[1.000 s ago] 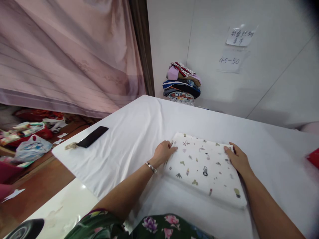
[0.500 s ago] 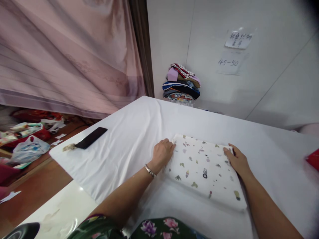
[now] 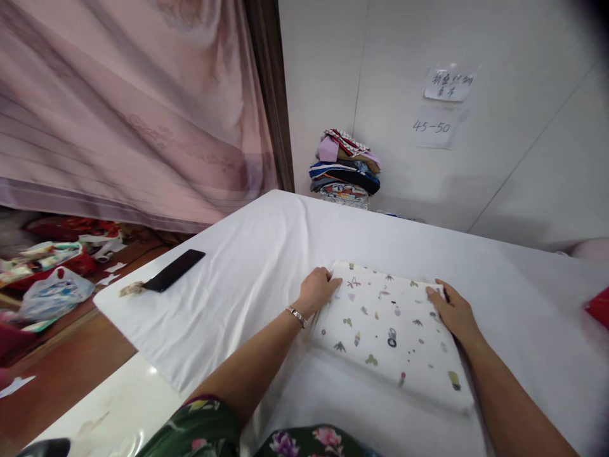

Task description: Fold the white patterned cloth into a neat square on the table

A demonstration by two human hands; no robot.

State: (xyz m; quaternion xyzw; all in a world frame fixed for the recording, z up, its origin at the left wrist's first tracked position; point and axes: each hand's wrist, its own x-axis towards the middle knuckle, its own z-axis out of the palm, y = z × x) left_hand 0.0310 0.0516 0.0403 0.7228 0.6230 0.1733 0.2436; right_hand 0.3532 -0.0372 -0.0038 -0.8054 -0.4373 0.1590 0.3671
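A white folded cloth [image 3: 380, 330] printed with small green, grey and pink plant motifs lies in front of me, thick along its near edge. My left hand [image 3: 320, 289] is at its far left corner, thumb on top and fingers curled at the edge, partly hidden. Around the far right corner closes my right hand [image 3: 454, 311], thumb above and fingers beyond the edge. A metal bracelet [image 3: 297, 316] circles my left wrist.
White cloth [image 3: 238, 285] covers the table. A black phone [image 3: 174, 270] lies near its left edge beside a small beige item [image 3: 132, 289]. Folded textiles [image 3: 345, 168] are stacked by the wall. A red object [image 3: 598, 308] shows at far right.
My left hand has shifted slightly right, its thumb reaching further onto the folded cloth. My right hand keeps its place at the corner. The whole view has tipped slightly.
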